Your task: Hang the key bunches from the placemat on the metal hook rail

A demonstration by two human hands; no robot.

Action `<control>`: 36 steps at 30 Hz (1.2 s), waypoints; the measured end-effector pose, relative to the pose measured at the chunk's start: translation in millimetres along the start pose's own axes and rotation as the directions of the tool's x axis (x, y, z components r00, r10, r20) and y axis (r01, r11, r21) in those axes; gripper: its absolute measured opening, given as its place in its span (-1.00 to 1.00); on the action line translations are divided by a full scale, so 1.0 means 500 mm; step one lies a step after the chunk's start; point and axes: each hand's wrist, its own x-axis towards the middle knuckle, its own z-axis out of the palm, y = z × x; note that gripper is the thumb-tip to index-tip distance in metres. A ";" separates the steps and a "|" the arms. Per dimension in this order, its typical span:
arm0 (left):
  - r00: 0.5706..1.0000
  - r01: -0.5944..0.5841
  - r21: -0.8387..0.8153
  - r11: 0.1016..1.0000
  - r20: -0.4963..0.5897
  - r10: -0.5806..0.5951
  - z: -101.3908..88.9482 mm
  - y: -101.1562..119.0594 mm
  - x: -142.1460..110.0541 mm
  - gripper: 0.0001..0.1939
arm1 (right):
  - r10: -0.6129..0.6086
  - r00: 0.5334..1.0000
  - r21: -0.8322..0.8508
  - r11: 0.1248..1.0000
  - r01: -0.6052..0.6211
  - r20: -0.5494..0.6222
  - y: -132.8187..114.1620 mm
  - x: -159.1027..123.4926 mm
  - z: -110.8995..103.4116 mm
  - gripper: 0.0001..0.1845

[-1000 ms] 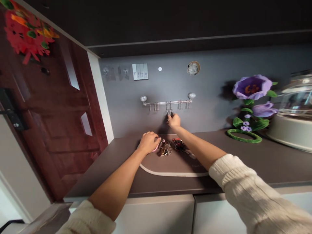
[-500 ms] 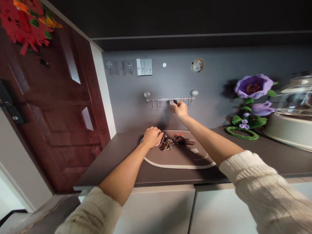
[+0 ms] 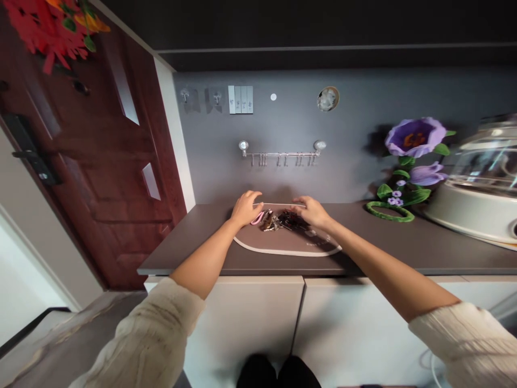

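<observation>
On a brown oval mat with a pale rim lie bunches of keys, their keyrings and fobs bunched close together. My left hand is over the mat's left end with its fingers apart, beside a pink loop at the edge of the keys. My right hand hovers over the right side of the pile, fingers spread, nothing visible in them. Its fingers partly hide the darker keys. On the wall above, a clear rail carries several small hooks.
Purple felt flowers on a green ring stand to the right, beside a white appliance with a clear lid. A dark red door is at the left. A dark cabinet overhangs the counter.
My right hand has come down from the rail to the keys, and the dark item it held there no longer shows. My left hand has lifted slightly, its fingers parting. The view has shifted.
</observation>
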 end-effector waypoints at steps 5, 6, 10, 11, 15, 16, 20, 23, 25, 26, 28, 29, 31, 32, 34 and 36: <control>0.981 0.119 -0.354 0.928 0.189 -0.054 -0.024 0.039 -0.005 -0.79 | -0.171 0.902 0.225 0.971 0.085 0.396 -0.043 0.001 -0.070 -0.77; 0.957 0.177 -0.447 0.877 0.286 -0.047 -0.031 0.049 -0.004 -0.73 | -0.202 0.846 0.302 0.952 0.051 0.494 -0.054 0.001 -0.084 -0.74; 0.853 0.400 -0.722 0.564 0.518 0.059 -0.058 0.081 0.000 -0.50 | -0.270 0.704 0.556 0.804 -0.211 0.657 -0.077 -0.005 -0.110 -0.54; 0.837 0.445 -0.760 0.473 0.542 0.083 -0.061 0.085 -0.001 -0.45 | -0.285 0.693 0.614 0.737 -0.283 0.662 -0.073 -0.006 -0.107 -0.46; 0.764 0.611 -0.763 0.212 0.638 0.096 -0.057 0.076 -0.021 -0.34 | -0.336 0.658 0.721 0.491 -0.489 0.675 -0.027 -0.022 -0.067 -0.31; 0.748 0.639 -0.749 0.172 0.658 0.085 -0.053 0.069 -0.030 -0.33 | -0.340 0.656 0.730 0.446 -0.519 0.674 -0.011 -0.028 -0.055 -0.31; 0.713 0.697 -0.715 0.054 0.699 0.053 -0.039 0.039 -0.063 -0.31 | -0.351 0.646 0.735 0.337 -0.588 0.678 0.044 -0.051 -0.022 -0.30; 0.718 0.696 -0.718 0.019 0.696 0.019 -0.033 0.030 -0.074 -0.31 | -0.340 0.690 0.769 0.282 -0.573 0.639 0.060 -0.061 -0.016 -0.30; 0.715 0.699 -0.715 0.020 0.699 -0.004 -0.032 0.030 -0.075 -0.30 | -0.324 0.707 0.778 0.274 -0.566 0.629 0.060 -0.064 -0.016 -0.30; 0.713 0.701 -0.712 0.022 0.701 -0.011 -0.032 0.030 -0.075 -0.30 | -0.316 0.711 0.778 0.277 -0.564 0.628 0.059 -0.064 -0.016 -0.30; 0.712 0.702 -0.712 0.027 0.702 -0.018 -0.031 0.030 -0.074 -0.31 | -0.306 0.718 0.779 0.286 -0.557 0.625 0.057 -0.064 -0.017 -0.30; 0.713 0.701 -0.712 0.031 0.701 -0.020 -0.031 0.030 -0.073 -0.31 | -0.305 0.718 0.779 0.291 -0.555 0.625 0.056 -0.064 -0.016 -0.30; 0.714 0.700 -0.713 0.042 0.699 -0.022 -0.031 0.029 -0.073 -0.31 | -0.306 0.713 0.774 0.304 -0.555 0.631 0.056 -0.063 -0.016 -0.29; 0.719 0.695 -0.718 0.048 0.695 -0.023 -0.031 0.028 -0.072 -0.32 | -0.307 0.708 0.770 0.313 -0.556 0.636 0.055 -0.062 -0.016 -0.29; 0.741 0.671 -0.739 0.065 0.671 -0.031 -0.031 0.027 -0.069 -0.33 | -0.309 0.702 0.764 0.334 -0.552 0.642 0.053 -0.060 -0.016 -0.29; 0.778 0.628 -0.771 0.105 0.626 -0.056 -0.032 0.027 -0.062 -0.36 | -0.312 0.708 0.769 0.358 -0.530 0.633 0.044 -0.055 -0.017 -0.31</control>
